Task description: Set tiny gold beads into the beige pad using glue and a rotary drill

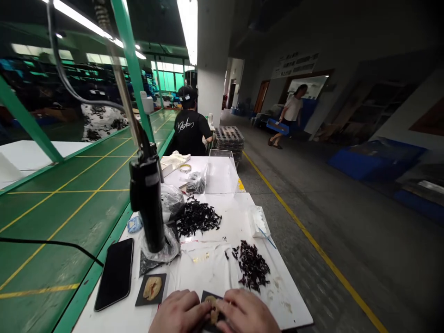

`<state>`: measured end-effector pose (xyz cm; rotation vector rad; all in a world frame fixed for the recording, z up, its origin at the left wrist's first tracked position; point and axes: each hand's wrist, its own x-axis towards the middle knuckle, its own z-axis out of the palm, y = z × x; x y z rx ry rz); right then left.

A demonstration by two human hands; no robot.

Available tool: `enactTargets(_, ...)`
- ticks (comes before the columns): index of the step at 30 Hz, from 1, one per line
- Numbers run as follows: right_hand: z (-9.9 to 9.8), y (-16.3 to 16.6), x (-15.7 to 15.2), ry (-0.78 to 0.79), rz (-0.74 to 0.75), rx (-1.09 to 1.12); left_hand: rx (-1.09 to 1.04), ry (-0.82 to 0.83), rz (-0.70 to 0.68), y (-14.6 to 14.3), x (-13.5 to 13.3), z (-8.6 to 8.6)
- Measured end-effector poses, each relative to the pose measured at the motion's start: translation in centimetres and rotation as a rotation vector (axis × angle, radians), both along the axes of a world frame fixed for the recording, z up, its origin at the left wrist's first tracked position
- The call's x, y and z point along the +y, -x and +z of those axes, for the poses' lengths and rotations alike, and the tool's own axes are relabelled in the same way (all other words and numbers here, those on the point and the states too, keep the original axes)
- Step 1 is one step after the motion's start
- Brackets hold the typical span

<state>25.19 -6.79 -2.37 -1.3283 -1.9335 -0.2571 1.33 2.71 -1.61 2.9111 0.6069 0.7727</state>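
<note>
My left hand (180,312) and my right hand (248,312) meet at the near edge of the white table. Both have their fingers closed at a tan, putty-like lump (214,317) on a dark square pad (209,293). Anything tiny pinched at the fingertips is too small to name. To the left lies another dark square pad (139,300) bearing a similar tan lump (152,287). Small dark glossy parts form one pile (254,267) beyond my right hand. A second pile of black parts (199,217) lies farther back. White sheeting (204,266) covers the middle.
A black hand-tool-shaped device (147,203) hangs at left above an open plastic bag (163,254). A phone (115,275) lies beside the green conveyor (69,212). A white tray (257,217) and clear box (221,173) stand farther back. A seated co-worker (189,127) faces away; another person (291,111) walks with a blue crate.
</note>
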Motion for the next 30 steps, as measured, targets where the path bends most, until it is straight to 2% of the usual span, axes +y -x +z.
enactTargets(2,2.5,-2.7,-0.4,0.008,-0.124,0.098,-0.009,0.059,-0.01,0.1,0.0,0.8)
enactTargets(5,4.9,-7.9,-0.4,-0.121,-0.546,0.326,-0.023,0.132,-0.021,0.3,0.1,1.4)
enactTargets(6,5.2,-9.6,-0.1,-0.124,-0.713,0.403,-0.029,0.156,-0.022,0.3,0.1,1.5)
enactTargets(7,5.3,-11.0,0.3,-0.073,-0.81,0.45,-0.035,0.177,-0.023,0.2,0.2,1.6)
enactTargets(10,4.7,-13.7,1.5,0.205,-0.686,0.484,-0.049,0.218,-0.023,0.2,0.2,1.6)
enactTargets(12,4.3,-13.9,2.2,0.248,-0.586,0.488,-0.059,0.22,-0.022,0.2,0.2,1.7)
enactTargets(16,4.5,-12.9,2.7,0.155,-0.554,0.494,-0.071,0.226,-0.031,0.3,0.2,2.1)
enactTargets(22,6.6,-12.2,2.3,-0.088,-0.612,0.517,-0.145,0.329,-0.011,0.7,0.1,2.6)
enactTargets(25,7.8,-11.1,1.8,-0.285,-0.6,0.739,-0.167,0.391,0.022,0.7,0.0,2.7)
enactTargets(27,8.6,-10.0,1.3,-0.403,-0.511,0.96,-0.156,0.444,0.042,0.7,-0.2,2.9)
enactTargets(29,9.0,-8.8,0.7,-0.436,-0.396,1.12,-0.142,0.484,0.055,0.7,-0.3,3.1)
enactTargets(30,9.1,-8.2,0.4,-0.405,-0.34,1.163,-0.136,0.484,0.055,0.7,-0.3,3.3)
